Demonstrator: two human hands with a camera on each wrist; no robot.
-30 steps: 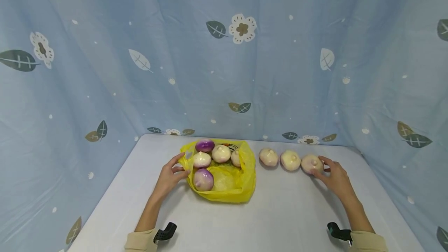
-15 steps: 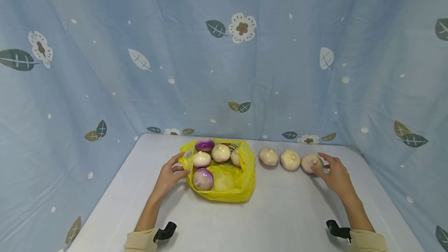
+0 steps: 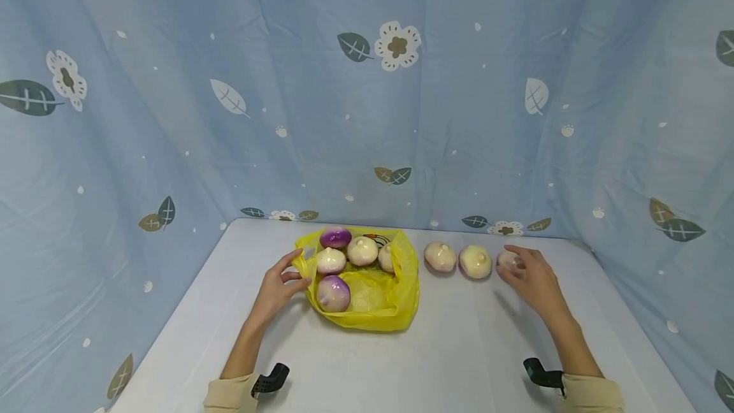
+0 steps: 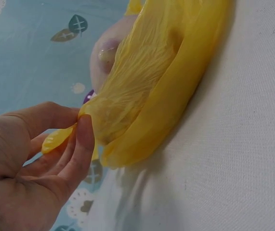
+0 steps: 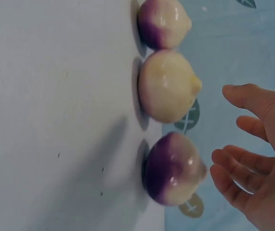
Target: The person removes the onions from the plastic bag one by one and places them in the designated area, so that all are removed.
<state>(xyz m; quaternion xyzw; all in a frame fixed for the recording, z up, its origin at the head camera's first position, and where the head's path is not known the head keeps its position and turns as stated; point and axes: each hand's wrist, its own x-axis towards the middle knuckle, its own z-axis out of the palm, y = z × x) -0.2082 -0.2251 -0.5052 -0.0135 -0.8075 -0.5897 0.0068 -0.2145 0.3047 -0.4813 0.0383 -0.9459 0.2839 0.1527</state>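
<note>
In the head view a yellow plastic bag (image 3: 381,322) lies opened out with several glossy white-and-purple turnips inside, among them one turnip (image 3: 333,294) at the front left. My left hand (image 3: 275,292) pinches the bag's left edge between thumb and fingers; the left wrist view shows the thin film (image 4: 142,86) drawn taut from the fingertips. To the right of the bag, three turnips stand in a row. Over the rightmost turnip (image 3: 508,261) hovers my right hand (image 3: 536,282), partly covering it. The right wrist view shows the fingers apart from that turnip (image 5: 173,169), holding nothing.
The left turnip (image 3: 440,257) and middle turnip (image 3: 475,262) of the row sit close together on the white table (image 3: 401,368). A blue patterned curtain (image 3: 459,113) closes off the back and sides. Black wrist mounts (image 3: 272,379) stick out inward from both sleeves.
My right hand has come off the rightmost turnip and shifted slightly left and up above it. The left hand and the bag have stayed in place.
</note>
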